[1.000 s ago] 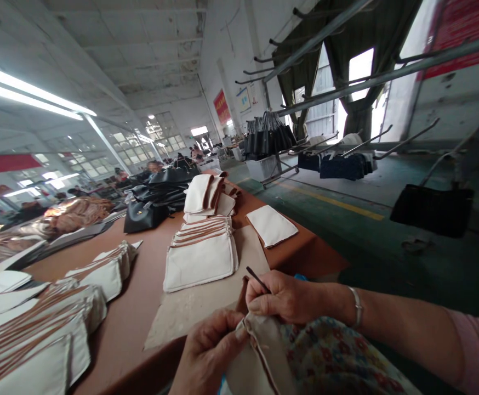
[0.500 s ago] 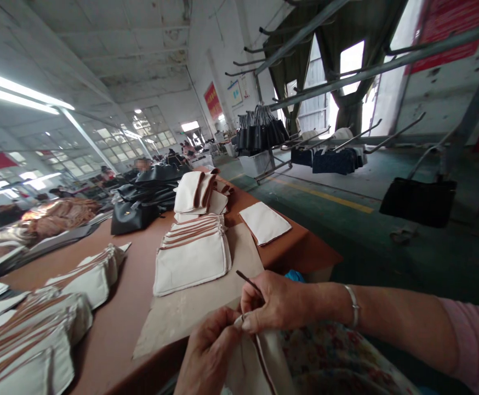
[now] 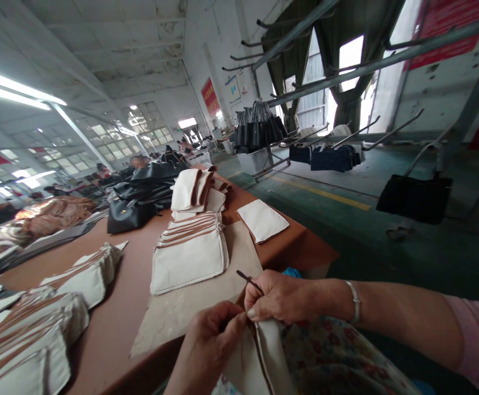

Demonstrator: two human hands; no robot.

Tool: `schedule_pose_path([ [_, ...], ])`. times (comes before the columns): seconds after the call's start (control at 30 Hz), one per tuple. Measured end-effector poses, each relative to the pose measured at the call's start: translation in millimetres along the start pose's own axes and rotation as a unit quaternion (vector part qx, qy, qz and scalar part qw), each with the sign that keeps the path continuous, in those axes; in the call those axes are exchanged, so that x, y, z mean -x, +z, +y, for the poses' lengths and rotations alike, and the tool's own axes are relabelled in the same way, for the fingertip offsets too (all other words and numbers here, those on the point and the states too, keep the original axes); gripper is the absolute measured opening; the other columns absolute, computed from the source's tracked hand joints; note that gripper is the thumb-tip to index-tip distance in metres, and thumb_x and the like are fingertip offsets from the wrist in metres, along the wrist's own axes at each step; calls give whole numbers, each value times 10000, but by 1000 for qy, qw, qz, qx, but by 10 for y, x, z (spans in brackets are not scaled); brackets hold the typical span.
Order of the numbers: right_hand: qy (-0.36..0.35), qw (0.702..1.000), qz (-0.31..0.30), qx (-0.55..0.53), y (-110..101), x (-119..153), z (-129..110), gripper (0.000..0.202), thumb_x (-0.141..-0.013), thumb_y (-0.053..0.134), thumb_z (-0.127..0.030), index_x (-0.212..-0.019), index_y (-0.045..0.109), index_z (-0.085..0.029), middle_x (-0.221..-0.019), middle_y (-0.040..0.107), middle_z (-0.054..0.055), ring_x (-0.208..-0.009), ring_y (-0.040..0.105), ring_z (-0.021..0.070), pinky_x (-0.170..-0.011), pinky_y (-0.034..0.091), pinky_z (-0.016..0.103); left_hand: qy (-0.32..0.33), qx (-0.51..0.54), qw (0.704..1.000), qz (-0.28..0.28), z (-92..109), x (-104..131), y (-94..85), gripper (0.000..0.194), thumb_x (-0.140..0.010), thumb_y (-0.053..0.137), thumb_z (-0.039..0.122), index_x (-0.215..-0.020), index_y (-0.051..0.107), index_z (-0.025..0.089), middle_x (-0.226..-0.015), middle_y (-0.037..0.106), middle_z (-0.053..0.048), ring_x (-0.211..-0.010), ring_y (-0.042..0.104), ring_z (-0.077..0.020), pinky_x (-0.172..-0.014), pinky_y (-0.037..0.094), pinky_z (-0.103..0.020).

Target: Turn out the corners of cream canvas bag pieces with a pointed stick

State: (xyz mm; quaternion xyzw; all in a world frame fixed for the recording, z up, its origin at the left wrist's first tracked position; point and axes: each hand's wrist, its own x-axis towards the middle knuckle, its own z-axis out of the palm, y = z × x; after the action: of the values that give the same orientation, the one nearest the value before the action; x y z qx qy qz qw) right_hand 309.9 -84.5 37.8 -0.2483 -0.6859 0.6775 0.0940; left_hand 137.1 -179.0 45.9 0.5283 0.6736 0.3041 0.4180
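Note:
My left hand (image 3: 212, 337) pinches the top corner of an off-white fabric piece with brown edging (image 3: 271, 348), which hangs over my lap. My right hand (image 3: 283, 296) is closed at the same corner, its thumb and finger almost touching my left fingertips. Out of the right fist sticks a thin dark rod-like thing (image 3: 245, 277); its other end is hidden in the fingers. Just beyond my hands, on a beige sheet (image 3: 161, 318), lies a fanned stack of similar off-white pieces (image 3: 190, 263).
The brown-covered table (image 3: 116, 312) carries more off-white piles (image 3: 50, 323) at left, a single off-white piece (image 3: 263, 220) near its right edge, and black bags (image 3: 128, 215) behind. A metal rack (image 3: 346, 77) with hanging bags stands at right.
My left hand has shifted slightly down and left, and the fingertips of both hands have closed in around the corner. The view has turned slightly.

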Motion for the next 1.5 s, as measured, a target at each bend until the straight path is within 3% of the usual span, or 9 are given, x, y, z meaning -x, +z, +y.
schedule_pose_path([
  [0.27,-23,1000,-13,1,-18,-6,57,94,-753,607,-227,-783,594,-138,-509,445,-84,-388,344,43,-346,250,153,21,-55,998,19,183,78,44,274,-762,624,397,-714,672,132,-613,526,13,-580,433,-134,-492,299,-207],
  [0.4,-1,1000,-1,2,-1,24,-8,110,-758,616,-232,-816,592,-142,-495,440,-88,-370,352,47,-340,262,153,-38,75,996,-31,-21,5,65,408,-733,679,532,-660,584,142,-529,450,43,-469,335,-84,-450,241,-205],
  [0.5,11,1000,1,13,-24,35,-32,133,-795,593,-261,-861,582,-146,-518,446,-86,-366,368,51,-366,293,162,-48,199,979,3,-155,-22,147,436,-646,770,532,-623,568,147,-489,465,48,-430,336,-65,-433,243,-195],
  [0.6,-73,987,53,131,-95,72,-52,207,-847,580,-338,-901,574,-138,-660,528,-31,-531,457,82,-494,377,189,-42,237,969,50,-196,-2,234,406,-622,799,501,-610,603,146,-483,507,45,-419,381,-67,-428,273,-184],
  [0.73,-214,925,139,283,-178,244,-146,325,-956,396,-383,-913,583,-121,-911,584,92,-867,529,179,-816,441,307,-41,223,972,57,-144,42,268,349,-686,753,479,-632,635,155,-479,559,38,-400,420,-81,-417,297,-187],
  [0.9,-31,985,-33,166,-85,451,-198,390,-972,302,-347,-807,581,-130,-577,538,18,-494,530,120,-496,447,217,-31,184,980,75,-44,79,231,316,-718,727,460,-638,672,159,-490,610,19,-417,470,-110,-423,330,-199],
  [1.07,94,987,-67,108,14,396,-120,317,-956,324,-235,-727,524,-144,-479,498,-33,-351,453,70,-371,360,149,-8,139,986,94,-40,110,236,317,-741,695,474,-754,731,160,-516,667,-10,-422,516,-142,-407,343,-207],
  [1.3,88,991,-81,66,5,313,125,371,-970,362,-330,-706,532,-132,-466,521,-21,-334,463,65,-339,342,135,53,52,985,152,0,116,267,255,-747,659,396,-762,756,161,-601,696,-25,-551,584,-175,-471,413,-206],
  [1.5,78,997,-24,7,6,299,48,403,-969,321,-356,-705,533,-138,-477,493,-33,-340,466,65,-339,361,139,83,21,987,134,84,181,449,199,-722,630,281,-572,665,155,-510,522,24,-499,410,-108,-454,311,-194],
])
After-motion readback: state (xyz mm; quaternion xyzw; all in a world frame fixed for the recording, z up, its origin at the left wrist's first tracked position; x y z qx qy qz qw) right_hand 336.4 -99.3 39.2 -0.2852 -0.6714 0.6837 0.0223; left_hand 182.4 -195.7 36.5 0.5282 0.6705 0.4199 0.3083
